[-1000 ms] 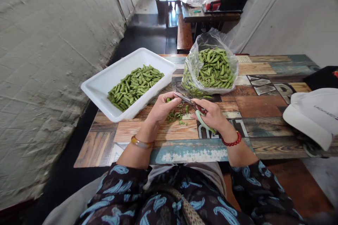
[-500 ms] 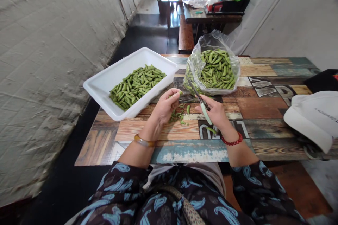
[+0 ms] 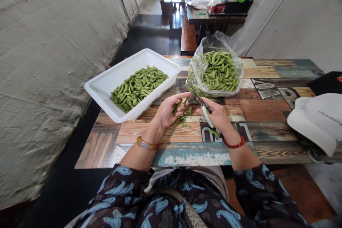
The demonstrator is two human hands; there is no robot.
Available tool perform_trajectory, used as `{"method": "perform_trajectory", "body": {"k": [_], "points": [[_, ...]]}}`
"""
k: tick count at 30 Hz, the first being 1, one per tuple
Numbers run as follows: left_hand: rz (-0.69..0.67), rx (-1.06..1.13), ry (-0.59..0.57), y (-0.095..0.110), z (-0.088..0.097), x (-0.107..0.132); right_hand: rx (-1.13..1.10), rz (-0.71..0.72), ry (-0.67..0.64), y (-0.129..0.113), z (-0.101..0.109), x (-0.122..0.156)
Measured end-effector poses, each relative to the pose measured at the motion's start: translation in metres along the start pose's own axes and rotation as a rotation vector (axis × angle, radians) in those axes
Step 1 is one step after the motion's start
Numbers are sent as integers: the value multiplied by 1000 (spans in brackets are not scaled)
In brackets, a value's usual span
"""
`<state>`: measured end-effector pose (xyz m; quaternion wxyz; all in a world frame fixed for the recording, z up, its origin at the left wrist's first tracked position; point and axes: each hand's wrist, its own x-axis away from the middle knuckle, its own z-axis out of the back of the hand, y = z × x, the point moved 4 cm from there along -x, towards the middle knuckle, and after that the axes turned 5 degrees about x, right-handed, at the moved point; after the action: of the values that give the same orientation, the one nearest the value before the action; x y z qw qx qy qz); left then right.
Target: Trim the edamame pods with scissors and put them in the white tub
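My left hand [image 3: 168, 111] is closed round a green bean pod [image 3: 180, 103] held at its fingertips. My right hand [image 3: 217, 115] grips scissors [image 3: 201, 104] with pale green handles; the blades point up-left, close to the pod. Small green trimmings [image 3: 183, 119] lie on the table between the two hands. A white tray [image 3: 103, 86] with a pile of pods stands at the left. A clear plastic bag [image 3: 215, 68] full of pods sits just beyond my hands.
The patterned wooden table [image 3: 187, 151] has a white cap [image 3: 317, 119] at its right edge and a black item [image 3: 326, 82] behind it. A rough white wall runs along the left. Another table with clutter [image 3: 213, 7] and a bench [image 3: 187, 37] stand further back.
My left hand turned palm-up with the pod and moved slightly right. The scissors swung from lying across toward the left hand to pointing up-left, then dropped back close to the pod.
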<state>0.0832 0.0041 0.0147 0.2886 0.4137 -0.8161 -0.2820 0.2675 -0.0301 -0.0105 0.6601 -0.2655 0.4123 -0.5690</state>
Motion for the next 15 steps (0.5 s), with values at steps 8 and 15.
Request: {"method": "perform_trajectory", "body": {"k": [8,15], "points": [[-152,-236,19,-1,5,-2,20,71,26,-6,2,1],[-340,-565,24,8,3,0,96,121,-4,-15,1,2]]}}
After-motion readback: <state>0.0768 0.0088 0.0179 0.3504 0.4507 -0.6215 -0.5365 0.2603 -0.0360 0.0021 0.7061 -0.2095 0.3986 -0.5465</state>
